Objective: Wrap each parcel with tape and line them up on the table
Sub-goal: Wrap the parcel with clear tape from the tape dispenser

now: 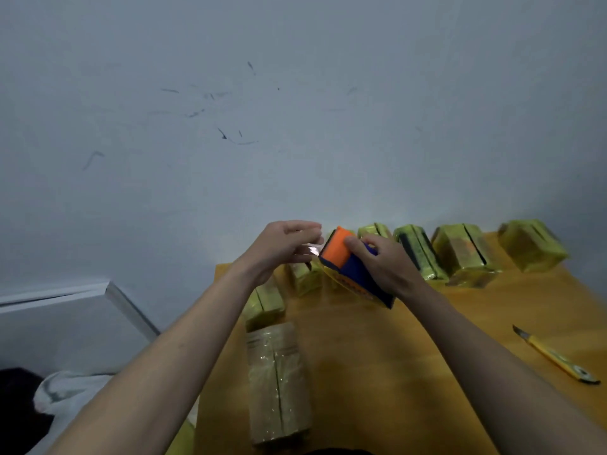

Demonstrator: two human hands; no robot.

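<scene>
Head cam, only view. Right hand [384,264] is curled round an orange and blue parcel [348,264], gripping it w/ thumb on the orange end, held up above the table [427,356] at about 12 o'clock from frame centre-bottom. Left hand [282,247] sits just at 9 o'clock of the parcel, fingers half curled; there's a shiny bit of clear tape [312,251] btw its fingertips and the parcel, but can't tell if it's really pinching it, too blurry. Row of yellow wrapped parcels [460,254] lines the far table edge from 12 to 2 o'clock, a few more behind the hands, partly hidden. Bigger pale wrapped parcel [279,382] at 6 o'clock. Yellow cutter knife [555,356] at 4 o'clock. White cloth [65,395] at 8 o'clock, cut off by my arm.
</scene>
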